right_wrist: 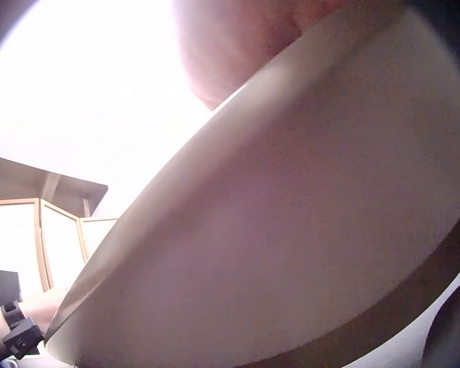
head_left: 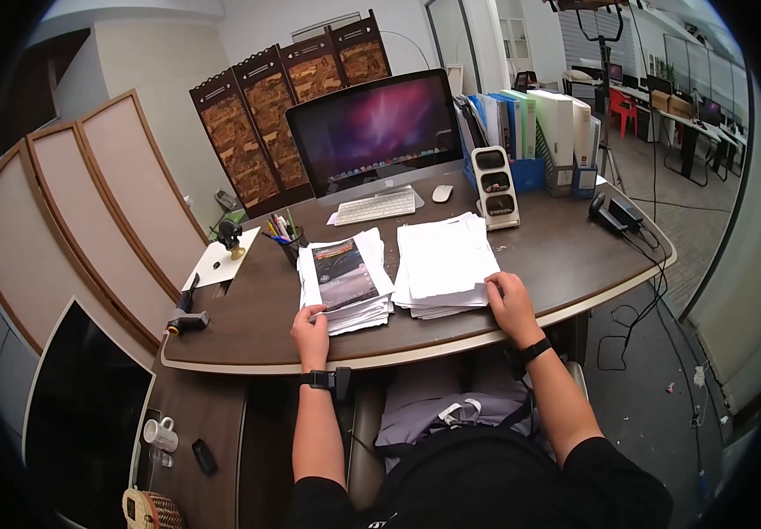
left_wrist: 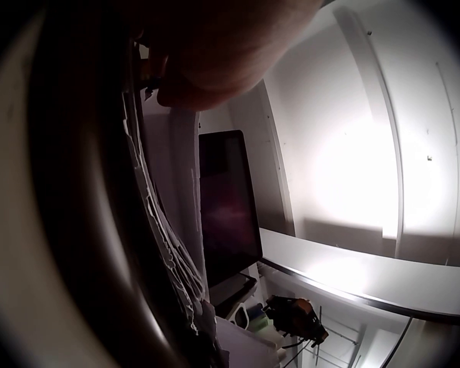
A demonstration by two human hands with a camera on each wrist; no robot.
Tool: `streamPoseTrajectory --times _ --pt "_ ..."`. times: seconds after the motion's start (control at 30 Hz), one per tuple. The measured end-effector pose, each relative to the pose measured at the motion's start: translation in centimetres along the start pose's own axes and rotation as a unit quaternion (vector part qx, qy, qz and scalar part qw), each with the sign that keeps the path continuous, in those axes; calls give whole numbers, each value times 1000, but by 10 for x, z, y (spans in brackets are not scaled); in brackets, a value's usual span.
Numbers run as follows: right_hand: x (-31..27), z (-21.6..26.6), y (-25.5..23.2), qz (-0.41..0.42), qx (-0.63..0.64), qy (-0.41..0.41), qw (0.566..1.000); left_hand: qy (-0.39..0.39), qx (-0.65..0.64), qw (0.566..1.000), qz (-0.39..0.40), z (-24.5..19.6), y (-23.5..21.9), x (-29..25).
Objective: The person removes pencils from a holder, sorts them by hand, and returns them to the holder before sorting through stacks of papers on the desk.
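Observation:
Two thick stacks of paper lie side by side on the desk in the head view. My left hand (head_left: 311, 337) touches the near left corner of the left stack (head_left: 372, 304), which has a dark printed magazine or leaflet (head_left: 343, 271) on top. Beside the near right corner of the right stack (head_left: 444, 256), my right hand (head_left: 513, 304) has its loosely bent fingers against the paper edge. In the left wrist view, the left hand (left_wrist: 222, 54) is close over uneven sheet edges (left_wrist: 165, 230). The desk rim (right_wrist: 268, 199) hides the right fingertips in the right wrist view.
Behind the stacks stand a monitor (head_left: 380, 132), keyboard (head_left: 376, 207), mouse (head_left: 441, 193) and pen cup (head_left: 287, 242). A white three-slot holder (head_left: 496, 187) and several binders (head_left: 550, 132) are at the right. Black adapters (head_left: 619, 214) trail cables over the desk's right edge.

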State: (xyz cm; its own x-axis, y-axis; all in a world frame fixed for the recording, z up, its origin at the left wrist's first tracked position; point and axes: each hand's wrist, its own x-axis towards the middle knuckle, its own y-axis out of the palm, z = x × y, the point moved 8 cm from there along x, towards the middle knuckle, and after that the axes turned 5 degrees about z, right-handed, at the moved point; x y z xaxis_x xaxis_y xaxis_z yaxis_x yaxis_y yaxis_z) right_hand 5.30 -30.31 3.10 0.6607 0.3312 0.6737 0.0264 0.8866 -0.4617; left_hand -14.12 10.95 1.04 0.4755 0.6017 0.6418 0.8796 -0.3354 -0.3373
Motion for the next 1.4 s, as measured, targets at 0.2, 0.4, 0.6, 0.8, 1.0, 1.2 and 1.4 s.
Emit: streamPoseTrajectory --times 0.2,0.4,0.6,0.8,1.0,1.2,1.4 --pt "0 -2 0 5 22 18 1000 -100 -39 994 36 11 2 1" --pt "-1 -2 3 20 18 30 999 -132 -71 989 3 31 -5 2" --pt "-3 0 0 10 25 34 999 -45 10 995 -89 11 -18 -10" --pt "-4 0 -2 -1 32 34 999 -7 -61 997 50 -59 25 -32" --pt "-3 0 -2 1 51 25 998 -70 -247 896 363 -134 125 -66" --pt "0 8 -2 28 54 -18 998 -128 -264 881 371 -106 156 -66" --pt "-3 11 1 20 56 -70 996 -158 -320 857 373 -97 161 -66"
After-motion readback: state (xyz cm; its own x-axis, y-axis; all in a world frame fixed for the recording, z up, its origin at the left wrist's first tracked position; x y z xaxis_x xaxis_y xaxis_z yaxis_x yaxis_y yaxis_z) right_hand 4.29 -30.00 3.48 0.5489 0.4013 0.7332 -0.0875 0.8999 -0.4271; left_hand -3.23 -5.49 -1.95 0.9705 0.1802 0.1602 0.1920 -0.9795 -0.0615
